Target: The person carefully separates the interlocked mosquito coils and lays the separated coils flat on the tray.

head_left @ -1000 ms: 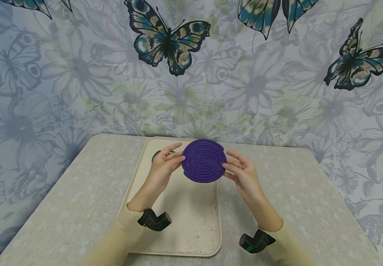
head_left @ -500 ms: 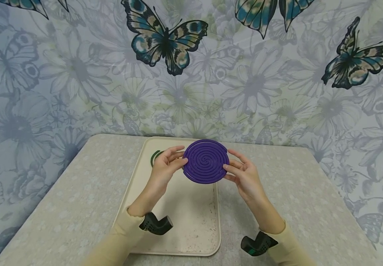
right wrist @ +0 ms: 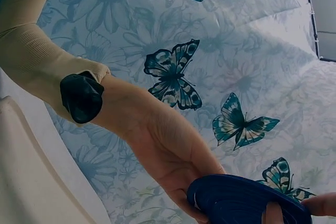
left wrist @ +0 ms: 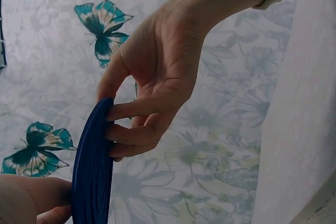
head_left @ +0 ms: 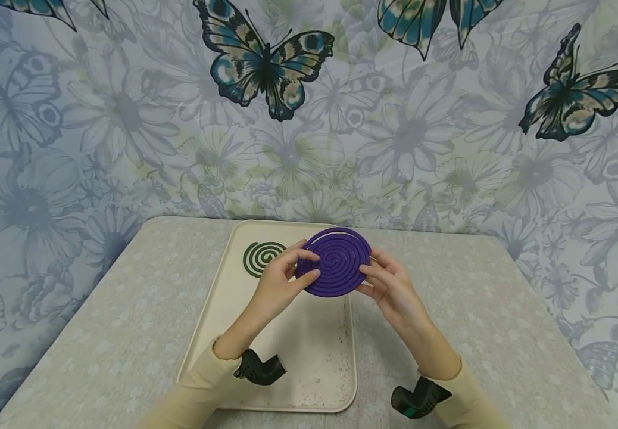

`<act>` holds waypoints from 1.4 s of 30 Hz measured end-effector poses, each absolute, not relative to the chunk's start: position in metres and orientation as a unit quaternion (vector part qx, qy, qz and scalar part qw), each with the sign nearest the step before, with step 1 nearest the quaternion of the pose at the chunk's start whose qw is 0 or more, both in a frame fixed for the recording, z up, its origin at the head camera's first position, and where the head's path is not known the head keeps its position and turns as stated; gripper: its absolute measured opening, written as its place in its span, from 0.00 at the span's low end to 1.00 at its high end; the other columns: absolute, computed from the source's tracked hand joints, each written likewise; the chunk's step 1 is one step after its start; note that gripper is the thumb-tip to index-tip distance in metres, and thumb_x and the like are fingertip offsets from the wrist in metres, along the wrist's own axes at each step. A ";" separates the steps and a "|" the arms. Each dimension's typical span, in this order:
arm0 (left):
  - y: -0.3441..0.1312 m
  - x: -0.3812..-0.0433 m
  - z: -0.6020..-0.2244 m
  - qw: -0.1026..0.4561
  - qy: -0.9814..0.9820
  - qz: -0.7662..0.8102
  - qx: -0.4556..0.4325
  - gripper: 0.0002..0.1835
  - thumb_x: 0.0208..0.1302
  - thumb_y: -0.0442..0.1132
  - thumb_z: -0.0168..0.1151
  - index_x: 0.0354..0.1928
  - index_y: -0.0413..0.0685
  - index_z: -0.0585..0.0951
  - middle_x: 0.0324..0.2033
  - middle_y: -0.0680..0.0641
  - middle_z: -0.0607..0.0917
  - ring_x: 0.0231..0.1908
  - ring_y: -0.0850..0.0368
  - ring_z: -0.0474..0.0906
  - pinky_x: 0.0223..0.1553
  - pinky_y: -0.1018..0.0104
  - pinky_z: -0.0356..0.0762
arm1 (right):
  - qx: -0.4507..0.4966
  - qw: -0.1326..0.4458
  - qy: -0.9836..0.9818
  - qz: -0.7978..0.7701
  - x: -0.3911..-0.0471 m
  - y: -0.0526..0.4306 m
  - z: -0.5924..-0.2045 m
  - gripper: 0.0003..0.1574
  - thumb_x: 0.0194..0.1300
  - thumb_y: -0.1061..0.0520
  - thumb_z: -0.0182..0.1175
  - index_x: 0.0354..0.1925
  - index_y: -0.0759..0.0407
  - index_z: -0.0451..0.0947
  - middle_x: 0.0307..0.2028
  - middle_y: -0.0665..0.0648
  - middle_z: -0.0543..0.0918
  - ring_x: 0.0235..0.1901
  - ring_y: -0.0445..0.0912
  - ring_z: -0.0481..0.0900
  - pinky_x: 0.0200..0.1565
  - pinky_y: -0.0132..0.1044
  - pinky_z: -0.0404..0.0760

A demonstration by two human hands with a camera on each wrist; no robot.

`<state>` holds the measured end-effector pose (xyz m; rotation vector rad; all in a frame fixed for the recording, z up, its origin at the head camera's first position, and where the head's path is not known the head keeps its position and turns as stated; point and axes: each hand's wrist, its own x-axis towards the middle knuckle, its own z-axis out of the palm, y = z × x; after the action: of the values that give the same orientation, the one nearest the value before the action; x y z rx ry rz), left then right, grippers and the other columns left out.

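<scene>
A purple mosquito coil point(head_left: 336, 262), a flat, tightly wound disc, is held up between both hands above the tray. My left hand point(head_left: 279, 283) pinches its left side, with thumb and fingertips reaching in over the front face. On the opposite edge, my right hand point(head_left: 392, 286) grips the rim between thumb and fingers. A thin gap shows along the coil's upper outer turn. The left wrist view shows the coil point(left wrist: 93, 166) nearly edge-on, and the right wrist view shows it point(right wrist: 236, 198) at the bottom. A dark green coil point(head_left: 268, 257) lies behind my left hand.
Beneath the hands lies a cream tray point(head_left: 309, 357) with dark specks on its right side, on a pale patterned table point(head_left: 448, 298). A butterfly-printed cloth point(head_left: 411, 137) hangs behind the table. Each wrist wears a black camera point(head_left: 261, 368).
My left hand has shifted right and inward over the coil's face, uncovering the green coil. A gap now shows at the purple coil's upper outer turn. My right hand keeps its grip.
</scene>
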<state>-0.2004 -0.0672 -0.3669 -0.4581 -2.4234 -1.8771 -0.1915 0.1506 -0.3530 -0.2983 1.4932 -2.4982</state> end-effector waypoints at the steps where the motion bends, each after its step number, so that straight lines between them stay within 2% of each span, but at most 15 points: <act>1: -0.067 -0.201 -0.367 0.022 -0.781 -0.606 -0.152 0.12 0.61 0.37 0.65 0.46 0.45 0.81 0.69 0.46 0.66 0.70 0.45 0.60 0.67 0.45 0.63 | -0.104 0.117 0.501 -0.851 -0.191 0.151 -0.353 0.20 0.67 0.71 0.45 0.54 0.58 0.68 0.40 0.48 0.82 0.35 0.38 0.83 0.35 0.30 0.85; 6: -0.067 -0.202 -0.368 0.053 -0.789 -0.580 -0.195 0.11 0.61 0.37 0.65 0.46 0.45 0.81 0.68 0.43 0.66 0.69 0.42 0.61 0.66 0.41 0.63 | -0.108 0.135 0.504 -0.846 -0.190 0.150 -0.352 0.21 0.67 0.71 0.44 0.56 0.59 0.64 0.39 0.49 0.83 0.35 0.38 0.83 0.35 0.30 0.85; 11: -0.064 -0.198 -0.369 0.118 -0.821 -0.510 -0.229 0.10 0.63 0.43 0.63 0.44 0.50 0.83 0.68 0.39 0.66 0.67 0.37 0.62 0.64 0.35 0.62 | -0.107 0.101 0.536 -0.831 -0.188 0.148 -0.353 0.23 0.65 0.72 0.46 0.58 0.61 0.61 0.40 0.47 0.83 0.36 0.37 0.83 0.36 0.28 0.84; 14: -0.061 -0.194 -0.370 0.125 -0.832 -0.486 -0.238 0.12 0.63 0.46 0.63 0.46 0.52 0.82 0.69 0.37 0.64 0.68 0.36 0.61 0.64 0.35 0.62 | -0.110 0.080 0.561 -0.817 -0.186 0.147 -0.352 0.28 0.65 0.71 0.47 0.63 0.65 0.58 0.43 0.47 0.82 0.40 0.36 0.82 0.38 0.29 0.84; 19: -0.056 -0.191 -0.371 0.085 -0.819 -0.516 -0.238 0.16 0.62 0.44 0.64 0.51 0.52 0.80 0.70 0.40 0.62 0.70 0.41 0.58 0.65 0.41 0.65 | -0.141 0.063 0.578 -0.801 -0.181 0.146 -0.350 0.31 0.69 0.66 0.47 0.68 0.67 0.52 0.49 0.46 0.80 0.46 0.37 0.81 0.42 0.31 0.84; 26: -0.053 -0.188 -0.369 -0.008 -0.748 -0.623 -0.228 0.22 0.62 0.38 0.64 0.58 0.46 0.72 0.73 0.42 0.55 0.69 0.42 0.62 0.62 0.51 0.71 | -0.216 0.067 0.575 -0.786 -0.180 0.144 -0.351 0.25 0.75 0.58 0.42 0.67 0.57 0.56 0.58 0.47 0.72 0.60 0.38 0.72 0.54 0.35 0.79; 29: -0.052 -0.187 -0.369 -0.034 -0.714 -0.660 -0.233 0.24 0.63 0.36 0.62 0.61 0.42 0.69 0.73 0.41 0.54 0.68 0.40 0.62 0.60 0.57 0.74 | -0.221 0.055 0.585 -0.779 -0.180 0.143 -0.354 0.26 0.73 0.61 0.47 0.67 0.54 0.57 0.59 0.48 0.71 0.60 0.38 0.71 0.56 0.32 0.78; 32: -0.051 -0.186 -0.370 -0.052 -0.687 -0.683 -0.241 0.26 0.64 0.37 0.62 0.63 0.41 0.68 0.72 0.40 0.55 0.68 0.39 0.62 0.58 0.60 0.76 | -0.229 0.028 0.596 -0.769 -0.181 0.141 -0.358 0.31 0.69 0.66 0.52 0.67 0.55 0.58 0.58 0.49 0.71 0.60 0.38 0.72 0.58 0.29 0.76; 37: -0.051 -0.184 -0.370 -0.054 -0.679 -0.686 -0.255 0.31 0.61 0.38 0.65 0.64 0.40 0.68 0.73 0.42 0.55 0.69 0.42 0.62 0.62 0.56 0.72 | -0.255 -0.017 0.600 -0.758 -0.183 0.139 -0.363 0.34 0.65 0.69 0.55 0.67 0.60 0.58 0.56 0.48 0.74 0.59 0.38 0.72 0.58 0.28 0.75; 42: -0.048 -0.183 -0.373 -0.005 -0.701 -0.661 -0.269 0.29 0.59 0.37 0.67 0.62 0.40 0.72 0.70 0.43 0.62 0.70 0.47 0.61 0.64 0.58 0.70 | -0.276 -0.043 0.585 -0.761 -0.186 0.136 -0.367 0.34 0.64 0.71 0.56 0.66 0.65 0.59 0.53 0.47 0.77 0.58 0.39 0.73 0.57 0.31 0.77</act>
<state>-0.1832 -0.0483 -0.3727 -0.8482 -2.2078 -2.0822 -0.1861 0.1364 -0.3669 -0.8932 1.8901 -2.4595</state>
